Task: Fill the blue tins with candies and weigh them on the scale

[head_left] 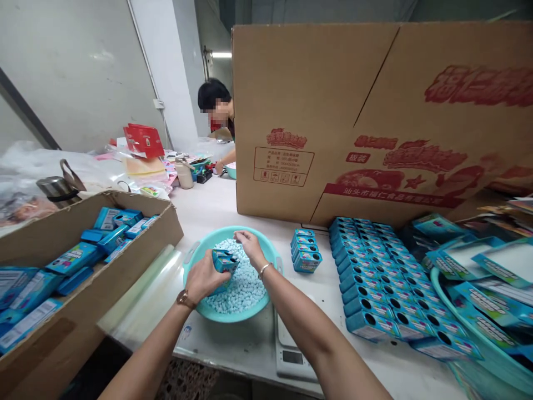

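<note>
Near the worktop's point(210, 208) front edge, left hand point(203, 276) clasped blue boxes point(224, 260), right hand point(251, 249) curled over pellets point(246, 289), hold unclear — scooping, seemingly; next needed steady pouring.

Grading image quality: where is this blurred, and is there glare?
Head view: red carton print and heaped blue packets blur toward the right edge; head view: left hand, right hand and bowl look sharper; head view: a tube lamp glows white in back, and the left wall shows a faint sheen.

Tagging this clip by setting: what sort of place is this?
Probably a small packing workshop: a large printed carton, rows of blue boxes and a basin of pale-blue pieces share one worktable.
</note>
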Demonstrator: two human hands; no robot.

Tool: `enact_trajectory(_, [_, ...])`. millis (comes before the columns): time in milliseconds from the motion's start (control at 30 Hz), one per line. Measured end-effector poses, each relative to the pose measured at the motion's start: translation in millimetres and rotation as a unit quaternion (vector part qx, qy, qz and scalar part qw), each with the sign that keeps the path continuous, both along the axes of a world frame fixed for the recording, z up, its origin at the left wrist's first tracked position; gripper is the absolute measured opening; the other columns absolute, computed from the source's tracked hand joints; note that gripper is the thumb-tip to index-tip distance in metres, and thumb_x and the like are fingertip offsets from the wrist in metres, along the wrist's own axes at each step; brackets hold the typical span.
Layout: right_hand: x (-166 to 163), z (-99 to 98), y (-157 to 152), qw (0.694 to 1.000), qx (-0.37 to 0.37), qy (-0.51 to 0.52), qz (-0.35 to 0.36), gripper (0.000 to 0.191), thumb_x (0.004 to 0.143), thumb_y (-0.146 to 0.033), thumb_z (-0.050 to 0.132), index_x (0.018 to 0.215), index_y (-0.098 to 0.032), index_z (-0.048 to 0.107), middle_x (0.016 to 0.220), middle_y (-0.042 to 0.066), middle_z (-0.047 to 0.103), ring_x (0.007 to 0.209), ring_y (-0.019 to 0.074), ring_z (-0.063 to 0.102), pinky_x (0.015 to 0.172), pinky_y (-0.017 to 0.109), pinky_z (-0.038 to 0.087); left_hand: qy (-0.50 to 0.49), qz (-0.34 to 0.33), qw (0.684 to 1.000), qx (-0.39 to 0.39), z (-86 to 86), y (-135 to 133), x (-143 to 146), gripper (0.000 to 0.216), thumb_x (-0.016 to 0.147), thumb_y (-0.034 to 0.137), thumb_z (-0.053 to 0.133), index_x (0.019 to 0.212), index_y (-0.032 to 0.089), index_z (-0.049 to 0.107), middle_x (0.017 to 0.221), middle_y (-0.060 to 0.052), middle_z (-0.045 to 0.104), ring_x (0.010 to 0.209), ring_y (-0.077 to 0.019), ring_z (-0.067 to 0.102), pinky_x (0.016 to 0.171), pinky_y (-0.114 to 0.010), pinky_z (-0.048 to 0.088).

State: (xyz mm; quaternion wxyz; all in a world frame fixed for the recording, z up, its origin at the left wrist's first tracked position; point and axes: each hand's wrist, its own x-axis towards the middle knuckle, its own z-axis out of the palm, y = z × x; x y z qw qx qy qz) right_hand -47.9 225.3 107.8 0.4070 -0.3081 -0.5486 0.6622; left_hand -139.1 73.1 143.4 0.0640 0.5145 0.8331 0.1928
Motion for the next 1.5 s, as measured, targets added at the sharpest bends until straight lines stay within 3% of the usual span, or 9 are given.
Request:
enact_trajectory(100, [-14,-9.0,14,0.997,0.060,-0.020,0.038,0.012,0.069,-0.027,0.072,0.080,-0.024,0.073,0.091,0.000,0.072,0.097,0.0189,0.060,0.095,0.029,0.038,0.059,-0.008,0.993,-0.099,3.0,11,-6,0.047,0.058,0.042,0.071,0.095,0.018,0.057,0.082,-0.013,0.072,0.081,-0.0369,0.069,0.062,-0.036,0.045])
enact_trajectory(233, [-36,-19.7,17,0.991,0.093,-0.048,0.089,0.012,0.062,-0.016,0.078,0.068,-0.026,0.073,0.079,-0.002,0.070,0.092,0.0179,0.057,0.095,0.027,0.035,0.064,-0.005,0.988,-0.138,-6.2,36,-15,0.041,0.046,0.035,0.077,0.079,0.019,0.060,0.081,-0.015,0.072,0.084,-0.0382,0.069,0.065,-0.036,0.047])
enact_trajectory(367, [-44,-38.0,13,0.991,0.074,-0.073,0.082,0.012,0.061,-0.015,0.078,0.059,-0.024,0.069,0.067,-0.002,0.063,0.083,0.0169,0.052,0.089,0.026,0.034,0.057,0.011,0.987,-0.152,-21.0,52,-25,0.042,0.045,0.036,0.077,0.079,0.019,0.061,0.083,-0.016,0.073,0.085,-0.0384,0.069,0.065,-0.037,0.048])
enact_trajectory(500, [-40,-46.5,7,0.993,0.013,-0.092,0.066,0.014,0.059,-0.018,0.077,0.053,-0.021,0.065,0.056,-0.004,0.055,0.073,0.0163,0.050,0.079,0.028,0.035,0.059,0.020,0.990,-0.129,-27.7,48,-23,0.045,0.053,0.037,0.073,0.091,0.016,0.060,0.089,-0.019,0.072,0.086,-0.0379,0.069,0.066,-0.037,0.047])
enact_trajectory(733, [-22,-15.7,-8,0.995,-0.084,-0.043,0.040,0.018,0.059,-0.031,0.075,0.051,-0.020,0.062,0.056,0.002,0.060,0.066,0.0209,0.055,0.068,0.033,0.040,0.038,0.007,0.998,-0.045,-11.0,19,-6,0.040,0.061,0.040,0.069,0.093,0.020,0.054,0.079,-0.009,0.071,0.074,-0.0299,0.069,0.056,-0.030,0.039])
enact_trajectory(967, [-16,26.0,-10,0.994,-0.100,0.035,0.020,0.019,0.060,-0.035,0.070,0.060,-0.017,0.065,0.060,0.002,0.063,0.060,0.0167,0.055,0.063,0.029,0.043,-0.034,-0.007,0.993,0.117,1.6,5,6,0.053,0.069,0.041,0.067,0.114,0.020,0.047,0.096,-0.006,0.069,0.086,-0.0262,0.068,0.069,-0.030,0.046])
enact_trajectory(1133, [-19,34.6,-16,0.995,-0.094,0.019,-0.011,0.018,0.056,-0.032,0.072,0.052,-0.018,0.062,0.047,-0.003,0.056,0.051,0.0126,0.049,0.055,0.025,0.038,-0.032,0.019,0.993,0.114,-0.3,7,7,0.054,0.068,0.040,0.068,0.114,0.018,0.050,0.090,-0.007,0.070,0.083,-0.0285,0.068,0.069,-0.032,0.046])
enact_trajectory(1367, [-19,35.2,-16,0.996,-0.077,0.011,-0.048,0.014,0.057,-0.029,0.069,0.051,-0.018,0.063,0.048,-0.004,0.056,0.052,0.0122,0.047,0.056,0.025,0.035,-0.015,-0.010,0.995,0.100,5.7,12,7,0.063,0.065,0.038,0.070,0.121,0.018,0.049,0.101,-0.010,0.070,0.098,-0.0317,0.067,0.081,-0.035,0.046])
enact_trajectory(1500, [-16,31.8,-17,0.996,-0.071,0.015,-0.058,0.014,0.057,-0.028,0.068,0.051,-0.018,0.062,0.051,-0.003,0.057,0.055,0.0124,0.048,0.058,0.025,0.036,-0.018,-0.020,0.996,0.087,2.8,14,6,0.063,0.064,0.035,0.071,0.120,0.018,0.049,0.097,-0.008,0.070,0.095,-0.0308,0.067,0.079,-0.034,0.045])
